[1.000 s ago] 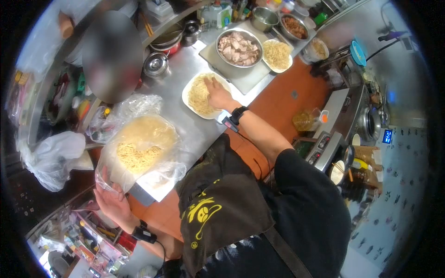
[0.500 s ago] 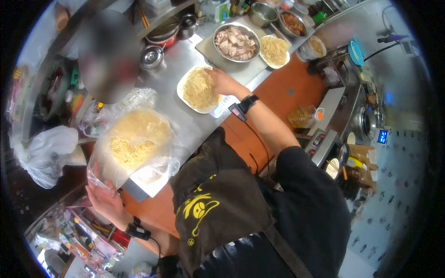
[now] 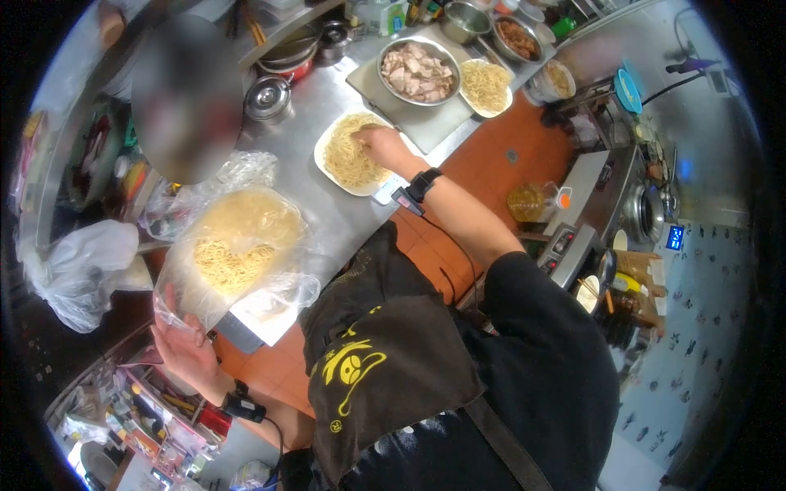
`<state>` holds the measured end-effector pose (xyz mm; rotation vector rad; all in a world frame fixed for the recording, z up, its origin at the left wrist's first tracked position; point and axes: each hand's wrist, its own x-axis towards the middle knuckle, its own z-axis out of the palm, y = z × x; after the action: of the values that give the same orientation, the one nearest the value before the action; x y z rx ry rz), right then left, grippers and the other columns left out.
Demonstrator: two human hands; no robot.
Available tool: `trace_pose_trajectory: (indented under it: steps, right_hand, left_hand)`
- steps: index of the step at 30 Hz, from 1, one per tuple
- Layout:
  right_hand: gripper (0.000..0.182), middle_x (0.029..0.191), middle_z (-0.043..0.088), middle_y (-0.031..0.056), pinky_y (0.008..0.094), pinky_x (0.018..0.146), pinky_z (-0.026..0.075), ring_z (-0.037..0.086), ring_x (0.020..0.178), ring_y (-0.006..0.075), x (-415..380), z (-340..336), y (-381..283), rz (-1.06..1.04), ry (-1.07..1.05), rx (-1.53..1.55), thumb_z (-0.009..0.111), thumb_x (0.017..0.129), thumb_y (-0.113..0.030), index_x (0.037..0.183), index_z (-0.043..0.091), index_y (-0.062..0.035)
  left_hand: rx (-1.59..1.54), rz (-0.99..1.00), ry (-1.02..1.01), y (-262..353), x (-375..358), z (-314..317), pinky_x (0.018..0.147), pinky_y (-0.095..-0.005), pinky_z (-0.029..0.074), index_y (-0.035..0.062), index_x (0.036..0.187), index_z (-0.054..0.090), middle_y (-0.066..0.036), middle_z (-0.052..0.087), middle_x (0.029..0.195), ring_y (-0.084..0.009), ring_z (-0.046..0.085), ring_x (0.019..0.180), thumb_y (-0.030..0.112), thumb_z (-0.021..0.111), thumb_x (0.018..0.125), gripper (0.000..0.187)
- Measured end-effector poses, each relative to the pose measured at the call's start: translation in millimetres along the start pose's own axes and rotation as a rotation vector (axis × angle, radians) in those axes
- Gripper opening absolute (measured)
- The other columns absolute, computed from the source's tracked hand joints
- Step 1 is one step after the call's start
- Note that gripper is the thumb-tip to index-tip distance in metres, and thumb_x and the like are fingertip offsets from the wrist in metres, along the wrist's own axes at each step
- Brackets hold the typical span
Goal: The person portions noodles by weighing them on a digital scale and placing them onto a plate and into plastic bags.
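On the worktop [image 3: 323, 217], at eleven o'clock in view, the right hand [image 3: 386, 149] presses bent fingers into noodles [image 3: 350, 157] on a plate [image 3: 322, 159]; their grip cannot be told. At eight, the left hand [image 3: 187, 348], fingers unclenched, touches a clear bag [image 3: 187, 274].

Meat bowl [image 3: 421, 101] as landmark, pale chopped pieces inside. White cutting board [image 3: 431, 129] directly under meat bowl. Plain steel bowl [image 3: 466, 23] just beyond meat bowl, bowl of reddish-brown food [image 3: 517, 39] to right of it. Lidded steel pot [image 3: 268, 98] and red pot [image 3: 302, 69] left of meat bowl. Capped jug of yellow liquid [image 3: 526, 202] lower right of meat bowl, blue-rimmed round item [image 3: 628, 91] far right.
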<state>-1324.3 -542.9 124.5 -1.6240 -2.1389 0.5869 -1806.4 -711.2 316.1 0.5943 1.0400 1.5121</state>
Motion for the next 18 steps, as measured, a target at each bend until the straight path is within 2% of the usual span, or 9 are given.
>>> trace_pose_trajectory:
  steps: [2, 5, 8, 15, 18]
  right_hand:
    - [0.035, 0.119, 0.069, 0.0152, 0.0424, 0.091, 0.053, 0.066, 0.106, 0.0332, 2.9, 13.2, 3.2, -0.012, 0.077, -0.054, 0.061, 0.081, -0.007, 0.114, 0.072, -0.0127]
    - [0.036, 0.12, 0.068, 0.0152, 0.0427, 0.091, 0.053, 0.066, 0.105, 0.0325, 2.0, 13.3, -0.2, 0.01, 0.07, -0.072, 0.061, 0.081, -0.007, 0.114, 0.072, -0.0131]
    - [0.038, 0.118, 0.069, 0.0159, 0.0429, 0.091, 0.053, 0.066, 0.106, 0.0334, -2.0, -20.7, -22.0, 0.082, -0.001, -0.077, 0.063, 0.08, -0.009, 0.116, 0.072, -0.0121]
    - [0.042, 0.111, 0.071, 0.0182, 0.044, 0.089, 0.053, 0.066, 0.103, 0.0352, -7.5, -44.0, 11.0, 0.102, 0.06, -0.021, 0.069, 0.078, -0.014, 0.12, 0.071, -0.011]
    - [0.04, 0.112, 0.07, 0.0186, 0.0435, 0.088, 0.053, 0.066, 0.101, 0.0352, -8.7, -50.3, 20.4, 0.217, 0.009, 0.049, 0.07, 0.079, -0.014, 0.119, 0.071, -0.0114]
  left_hand:
    - [0.014, -0.004, 0.032, 1.2, -0.8, 2.4, 0.044, -0.0165, 0.038, 0.0023, 0.151, 0.037, -0.024, 0.036, 0.156, -0.0144, 0.06, 0.074, 0.036, 0.034, 0.107, 0.055]
    - [0.004, -0.014, 0.008, 0.9, 0.3, -3.2, 0.045, -0.0167, 0.038, 0.0026, 0.151, 0.036, -0.024, 0.036, 0.156, -0.0143, 0.059, 0.073, 0.036, 0.034, 0.107, 0.055]
    - [-0.001, -0.006, -0.011, 0.9, 0.1, -5.7, 0.045, -0.0173, 0.038, 0.0027, 0.151, 0.037, -0.024, 0.035, 0.156, -0.0142, 0.059, 0.073, 0.036, 0.034, 0.107, 0.056]
    - [0.011, -0.006, 0.014, 0.9, -0.9, -0.1, 0.045, -0.0183, 0.037, 0.0019, 0.15, 0.038, -0.024, 0.035, 0.157, -0.0135, 0.057, 0.071, 0.039, 0.036, 0.107, 0.057]
    - [0.016, -0.011, -0.003, 1.7, 0.7, 0.2, 0.044, -0.018, 0.041, 0.0026, 0.153, 0.034, -0.024, 0.033, 0.158, -0.0148, 0.058, 0.072, 0.037, 0.036, 0.107, 0.057]
